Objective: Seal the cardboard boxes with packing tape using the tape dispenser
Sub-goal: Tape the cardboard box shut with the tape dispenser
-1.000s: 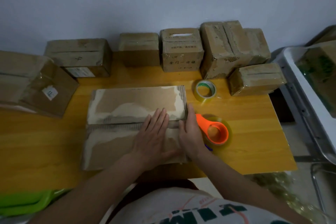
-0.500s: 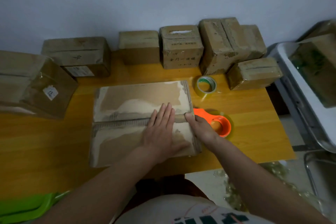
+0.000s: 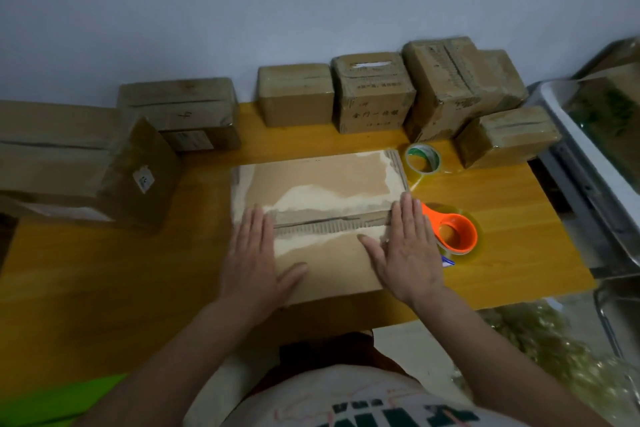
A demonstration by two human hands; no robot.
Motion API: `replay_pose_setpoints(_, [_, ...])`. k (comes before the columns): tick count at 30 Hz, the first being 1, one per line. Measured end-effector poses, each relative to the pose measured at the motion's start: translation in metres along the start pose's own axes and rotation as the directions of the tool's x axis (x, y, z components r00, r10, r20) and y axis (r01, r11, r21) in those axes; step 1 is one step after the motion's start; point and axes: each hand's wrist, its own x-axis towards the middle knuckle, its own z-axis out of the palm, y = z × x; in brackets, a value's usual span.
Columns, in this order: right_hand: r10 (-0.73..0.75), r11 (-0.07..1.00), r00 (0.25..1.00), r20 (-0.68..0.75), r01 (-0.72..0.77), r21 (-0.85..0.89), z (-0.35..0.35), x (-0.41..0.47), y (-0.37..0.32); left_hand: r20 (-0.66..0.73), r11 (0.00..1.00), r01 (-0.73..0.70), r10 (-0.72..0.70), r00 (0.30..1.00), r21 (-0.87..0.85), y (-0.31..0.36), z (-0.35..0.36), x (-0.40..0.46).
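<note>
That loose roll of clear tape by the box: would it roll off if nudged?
Probably not: the tape roll lies flat on its side on the table, so it would likely slide. It looks light, being a hollow ring. Stood on edge, it could roll.

Eight cardboard boxes are sitting on the table, plus one tape roll and one orange tape dispenser.

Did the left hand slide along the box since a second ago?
Yes. The left hand slid from near the box's right end to its left end, away from the orange tape dispenser.
</note>
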Motion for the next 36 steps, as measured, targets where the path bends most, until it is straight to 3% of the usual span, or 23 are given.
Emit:
replay_pose_setpoints(4, [-0.043,0.999,0.998,0.034,0.042,0.026,-0.003,-0.002,-0.034,0.01,0.988,0.128,-0.128,0.992,-0.083,-0.007,0.001,-0.005])
replay_pose_setpoints(9, [-0.263,0.961,0.964,0.04,0.258,0.098,0.0,-0.01,-0.096,0.003,0.986,0.116,-0.117,0.993,-0.116,-0.009,0.006,-0.004])
replay_pose_setpoints(13, [-0.389,0.92,0.921,0.04,0.385,0.075,-0.003,-0.008,-0.093,0.005,0.972,0.118,-0.12,0.993,-0.205,-0.011,0.005,-0.006])
replay_pose_setpoints(15, [-0.335,0.942,0.942,0.036,0.335,0.017,-0.002,-0.008,-0.07,0.014,0.954,0.143,-0.144,0.989,-0.264,-0.012,0.004,-0.007])
replay_pose_setpoints(19, [0.0,1.0,0.998,0.063,0.0,0.01,-0.006,-0.005,-0.044,0.021,0.878,0.164,-0.173,0.985,-0.45,-0.015,0.001,-0.01])
replay_pose_setpoints(22, [0.013,1.0,0.996,0.084,-0.014,0.015,-0.006,-0.006,-0.068,-0.014,0.717,0.13,-0.191,0.981,-0.685,-0.022,0.004,-0.012])
replay_pose_setpoints(26, [-0.246,0.969,0.968,0.047,0.246,0.018,0.003,-0.013,-0.108,0.175,0.167,0.214,-0.224,0.959,-0.962,-0.036,0.007,-0.012])
replay_pose_setpoints(28, [-0.324,0.946,0.943,0.07,0.322,0.037,0.004,-0.014,-0.123,0.245,0.006,0.252,-0.211,0.946,-0.968,-0.04,0.01,-0.013])
replay_pose_setpoints(30, [-0.401,0.916,0.914,0.058,0.399,0.047,0.001,-0.013,-0.136,0.281,-0.094,0.268,-0.179,0.943,-0.959,-0.046,0.014,-0.011])
replay_pose_setpoints(33, [-0.521,0.852,0.85,0.07,0.515,0.094,-0.003,-0.011,-0.153,0.329,-0.165,0.311,-0.091,0.94,-0.936,-0.055,0.013,-0.012])
replay_pose_setpoints(36, [-0.616,0.785,0.784,0.082,0.601,0.155,-0.005,-0.005,-0.172,0.343,-0.062,0.339,-0.092,0.935,-0.939,-0.059,-0.001,-0.015])
